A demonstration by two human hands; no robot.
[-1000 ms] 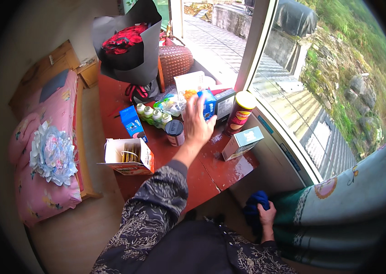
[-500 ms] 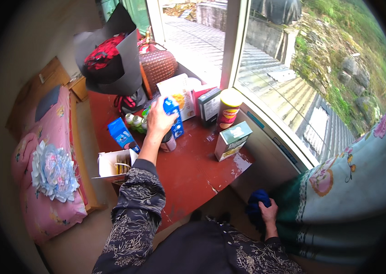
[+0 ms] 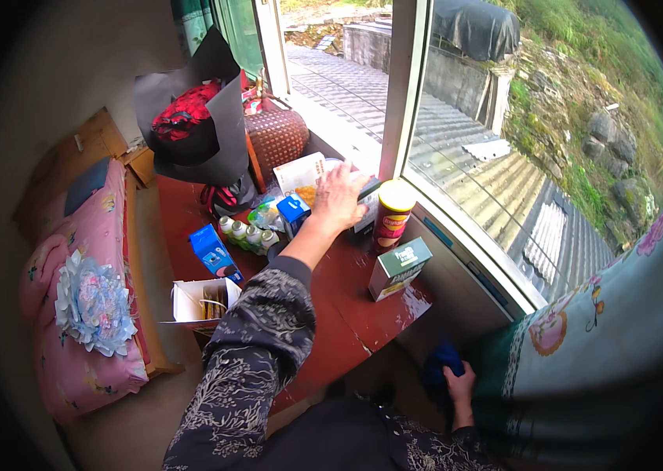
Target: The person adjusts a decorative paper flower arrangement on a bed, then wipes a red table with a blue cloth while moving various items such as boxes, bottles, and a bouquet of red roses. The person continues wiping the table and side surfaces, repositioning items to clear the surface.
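Note:
My left hand [image 3: 338,202] reaches across the red table [image 3: 324,314], its fingers spread at the back row of packages. It is beside a dark box [image 3: 366,206] and in front of a white box with a food picture [image 3: 300,174]; whether it touches either is hard to tell. A blue carton [image 3: 294,210] stands just left of the wrist. Next to that are several small green-and-white bottles [image 3: 250,234] in a pack. Low at the right, my right hand [image 3: 461,385] is closed around a bunched dark-blue cloth [image 3: 443,361], beside the curtain.
A yellow-lidded canister [image 3: 392,216] and a green-and-white box [image 3: 400,269] stand near the window. At the left are a blue packet [image 3: 214,253] and an opened white box [image 3: 196,301]. A black-wrapped bouquet [image 3: 194,118] and a brown woven basket [image 3: 278,137] stand at the back.
My left hand has left the blue carton and moved right, toward the dark box. The carton now stands slightly farther back. My right hand still holds the cloth.

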